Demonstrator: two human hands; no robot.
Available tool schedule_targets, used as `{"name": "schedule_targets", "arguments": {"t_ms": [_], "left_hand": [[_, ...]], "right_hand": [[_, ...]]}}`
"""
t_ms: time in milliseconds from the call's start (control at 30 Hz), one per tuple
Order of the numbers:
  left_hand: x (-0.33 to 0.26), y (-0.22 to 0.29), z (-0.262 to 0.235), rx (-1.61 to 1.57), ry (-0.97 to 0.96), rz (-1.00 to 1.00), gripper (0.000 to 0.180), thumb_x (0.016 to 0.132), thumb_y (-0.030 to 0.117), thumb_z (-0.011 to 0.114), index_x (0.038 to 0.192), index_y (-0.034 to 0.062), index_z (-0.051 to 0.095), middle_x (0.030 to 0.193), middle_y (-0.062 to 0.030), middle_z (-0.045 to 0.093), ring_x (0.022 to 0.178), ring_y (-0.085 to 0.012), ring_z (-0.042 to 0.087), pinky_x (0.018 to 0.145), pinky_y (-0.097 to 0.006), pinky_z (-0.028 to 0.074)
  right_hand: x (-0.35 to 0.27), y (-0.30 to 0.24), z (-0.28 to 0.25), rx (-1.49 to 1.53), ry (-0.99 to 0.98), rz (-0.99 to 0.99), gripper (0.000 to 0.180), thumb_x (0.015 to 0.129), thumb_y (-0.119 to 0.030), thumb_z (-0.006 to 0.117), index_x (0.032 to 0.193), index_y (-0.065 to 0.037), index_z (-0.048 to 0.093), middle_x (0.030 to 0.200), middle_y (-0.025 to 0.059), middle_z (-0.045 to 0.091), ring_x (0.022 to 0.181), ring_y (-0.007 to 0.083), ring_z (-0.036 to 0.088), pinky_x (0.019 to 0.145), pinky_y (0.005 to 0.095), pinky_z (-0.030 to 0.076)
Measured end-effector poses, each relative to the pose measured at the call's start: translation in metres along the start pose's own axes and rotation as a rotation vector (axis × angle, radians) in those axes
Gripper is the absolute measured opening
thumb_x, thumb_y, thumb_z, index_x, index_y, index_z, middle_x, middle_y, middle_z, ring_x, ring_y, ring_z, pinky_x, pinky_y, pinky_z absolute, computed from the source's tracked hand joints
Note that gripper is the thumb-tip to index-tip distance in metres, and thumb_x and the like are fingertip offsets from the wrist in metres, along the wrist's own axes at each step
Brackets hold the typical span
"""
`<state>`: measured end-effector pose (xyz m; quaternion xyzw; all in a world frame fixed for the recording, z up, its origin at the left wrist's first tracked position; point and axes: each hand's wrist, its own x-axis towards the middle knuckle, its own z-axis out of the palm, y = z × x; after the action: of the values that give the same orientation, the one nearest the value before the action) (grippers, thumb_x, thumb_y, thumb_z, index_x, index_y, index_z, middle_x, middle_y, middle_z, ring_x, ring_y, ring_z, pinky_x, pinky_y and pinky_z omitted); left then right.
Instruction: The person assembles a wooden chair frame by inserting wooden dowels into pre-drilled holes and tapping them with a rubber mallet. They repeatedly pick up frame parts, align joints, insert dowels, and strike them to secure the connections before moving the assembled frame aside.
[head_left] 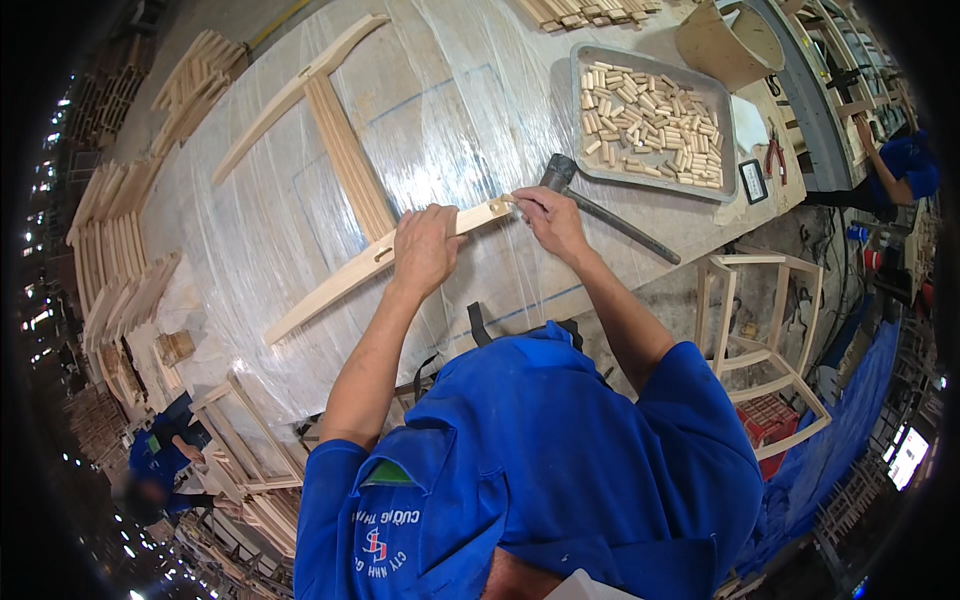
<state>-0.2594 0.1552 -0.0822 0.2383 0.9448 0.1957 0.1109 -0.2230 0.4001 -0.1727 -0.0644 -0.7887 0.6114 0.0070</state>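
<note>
Left hand (425, 248) grips curved rail (385, 258); right hand (550, 222) pinches its end.

Person wore a bright blue short-sleeved work shirt (560, 450); sleeves ended above the elbows, forearms bare. Collar showed a green inner lining (388, 473). White lettering and a small red-and-white emblem (375, 545) were printed on the chest. Left hand (425, 250) and right hand (552, 222) were ungloved.
</note>
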Motion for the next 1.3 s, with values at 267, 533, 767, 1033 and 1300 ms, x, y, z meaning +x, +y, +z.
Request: {"name": "schedule_targets", "arguments": {"t_ms": [267,533,767,1033,1300], "left_hand": [[-0.001,-0.001,0.007,0.006,0.025,-0.008,0.042,0.086,0.018,0.08,0.124,0.0043,0.069,0.114,-0.015,0.07,0.109,-0.0357,0.064,0.103,-0.047,0.045],[-0.003,-0.004,0.015,-0.013,0.038,-0.021,0.042,0.083,0.016,0.081,0.122,0.0049,0.07,0.112,-0.0129,0.07,0.108,-0.0349,0.065,0.102,-0.046,0.045],[0.001,-0.007,0.022,0.001,-0.011,-0.038,0.041,0.083,0.017,0.081,0.121,0.0065,0.07,0.112,-0.0122,0.069,0.11,-0.0338,0.064,0.102,-0.046,0.045],[-0.004,-0.017,0.042,0.028,-0.031,-0.044,0.033,0.086,0.018,0.078,0.117,0.0086,0.069,0.109,-0.0114,0.067,0.106,-0.0316,0.064,0.099,-0.045,0.044],[-0.004,-0.021,0.048,0.01,0.037,-0.008,0.024,0.086,0.018,0.078,0.106,0.0075,0.07,0.103,-0.0114,0.068,0.101,-0.0311,0.065,0.095,-0.044,0.043]], "right_hand": [[-0.025,0.0,0.007,0.071,0.041,0.145,0.023,0.098,-0.013,0.066,0.115,-0.002,0.076,0.095,0.0134,0.077,0.073,0.0181,0.073,0.069,0.0319,0.057],[-0.039,-0.02,0.017,0.518,-0.008,0.435,0.024,0.1,-0.017,0.067,0.112,0.003,0.075,0.091,0.0074,0.077,0.073,0.0107,0.069,0.062,0.0271,0.055],[-0.012,-0.03,0.004,0.06,-0.021,0.299,0.017,0.098,-0.012,0.067,0.108,0.0,0.074,0.094,0.0126,0.073,0.069,0.0174,0.066,0.063,0.0356,0.055],[0.007,-0.042,-0.001,-0.365,-0.141,-0.166,0.015,0.091,-0.003,0.067,0.103,-0.003,0.076,0.095,0.0193,0.07,0.09,0.0384,0.068,0.082,0.0449,0.054],[0.006,-0.04,0.01,-0.501,-0.18,-0.25,0.011,0.091,-0.003,0.068,0.099,-0.003,0.075,0.096,0.0192,0.066,0.09,0.0413,0.067,0.082,0.0484,0.054]]}}
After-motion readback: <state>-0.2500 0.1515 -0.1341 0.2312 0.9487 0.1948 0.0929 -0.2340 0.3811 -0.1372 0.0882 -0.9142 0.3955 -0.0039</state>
